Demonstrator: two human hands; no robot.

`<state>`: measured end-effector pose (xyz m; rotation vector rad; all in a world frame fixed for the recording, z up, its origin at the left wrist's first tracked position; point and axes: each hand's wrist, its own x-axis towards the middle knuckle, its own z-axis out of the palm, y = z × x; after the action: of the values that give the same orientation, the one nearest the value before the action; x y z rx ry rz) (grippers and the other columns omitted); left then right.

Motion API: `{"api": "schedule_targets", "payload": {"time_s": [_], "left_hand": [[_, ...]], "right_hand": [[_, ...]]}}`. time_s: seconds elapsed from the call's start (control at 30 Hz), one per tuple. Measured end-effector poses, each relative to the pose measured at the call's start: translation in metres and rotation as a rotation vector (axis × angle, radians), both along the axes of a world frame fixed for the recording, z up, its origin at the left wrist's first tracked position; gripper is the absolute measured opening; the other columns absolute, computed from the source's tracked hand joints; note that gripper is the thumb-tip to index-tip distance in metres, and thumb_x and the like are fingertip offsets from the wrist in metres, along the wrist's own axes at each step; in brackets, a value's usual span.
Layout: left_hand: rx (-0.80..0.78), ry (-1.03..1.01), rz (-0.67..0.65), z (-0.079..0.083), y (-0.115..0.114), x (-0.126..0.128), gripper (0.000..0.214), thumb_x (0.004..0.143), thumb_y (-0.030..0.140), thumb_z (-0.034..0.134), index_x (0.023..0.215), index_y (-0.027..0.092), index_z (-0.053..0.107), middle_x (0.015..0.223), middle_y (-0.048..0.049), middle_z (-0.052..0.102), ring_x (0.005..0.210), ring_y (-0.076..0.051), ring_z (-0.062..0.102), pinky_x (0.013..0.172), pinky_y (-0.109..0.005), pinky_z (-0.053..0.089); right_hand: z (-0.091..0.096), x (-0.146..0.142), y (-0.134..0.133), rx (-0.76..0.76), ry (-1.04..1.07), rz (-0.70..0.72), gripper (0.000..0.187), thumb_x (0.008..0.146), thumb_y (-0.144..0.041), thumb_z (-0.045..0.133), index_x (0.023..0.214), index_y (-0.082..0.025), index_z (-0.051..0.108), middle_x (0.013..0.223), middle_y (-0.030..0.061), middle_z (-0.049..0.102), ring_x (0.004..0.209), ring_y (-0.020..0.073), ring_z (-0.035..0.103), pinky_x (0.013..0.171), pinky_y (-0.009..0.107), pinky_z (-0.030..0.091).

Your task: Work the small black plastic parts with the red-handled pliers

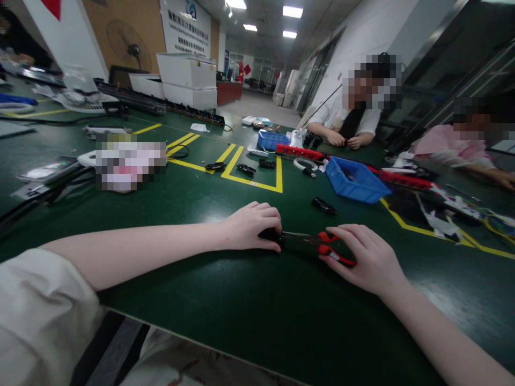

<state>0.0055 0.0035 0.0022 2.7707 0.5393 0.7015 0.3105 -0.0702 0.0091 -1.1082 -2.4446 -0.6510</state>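
Note:
My left hand (253, 225) rests on the green table (225, 311) with its fingers curled around a small black part (269, 234). My right hand (368, 257) grips the red handles of a pair of pliers (317, 244). The pliers' dark jaws point left and meet the black part at my left fingertips. Another small black part (324, 206) lies on the table just beyond the pliers.
A blue bin (354, 179) stands behind to the right, with a smaller blue bin (271, 139) and red strips (300, 152) farther back. Yellow tape lines (249, 182) mark the table. Two people sit at the far right side. Cables and devices lie at the left.

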Motion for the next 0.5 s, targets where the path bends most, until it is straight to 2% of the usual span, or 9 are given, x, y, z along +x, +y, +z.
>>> {"api": "schedule_targets", "payload": {"time_s": [0.2, 0.5], "left_hand": [[-0.157, 0.022, -0.039, -0.0005, 0.0008, 0.0008, 0.031, 0.084, 0.040, 0.073, 0.099, 0.017, 0.060, 0.102, -0.0050, 0.061, 0.093, -0.018, 0.057, 0.076, -0.027, 0.044], [-0.183, 0.028, -0.043, -0.0015, 0.0021, 0.0007, 0.029, 0.084, 0.039, 0.072, 0.097, 0.017, 0.059, 0.100, -0.0044, 0.060, 0.093, -0.018, 0.056, 0.075, -0.028, 0.045]], "right_hand": [[0.0023, -0.0003, -0.0009, -0.005, -0.003, -0.003, 0.043, 0.084, -0.039, 0.066, 0.118, -0.015, 0.057, 0.103, 0.0129, 0.065, 0.089, 0.0250, 0.062, 0.073, 0.038, 0.051], [-0.0011, -0.0080, -0.0020, -0.037, 0.018, 0.002, 0.042, 0.083, -0.041, 0.066, 0.116, -0.017, 0.059, 0.101, 0.0119, 0.067, 0.087, 0.0244, 0.064, 0.071, 0.037, 0.051]]}}
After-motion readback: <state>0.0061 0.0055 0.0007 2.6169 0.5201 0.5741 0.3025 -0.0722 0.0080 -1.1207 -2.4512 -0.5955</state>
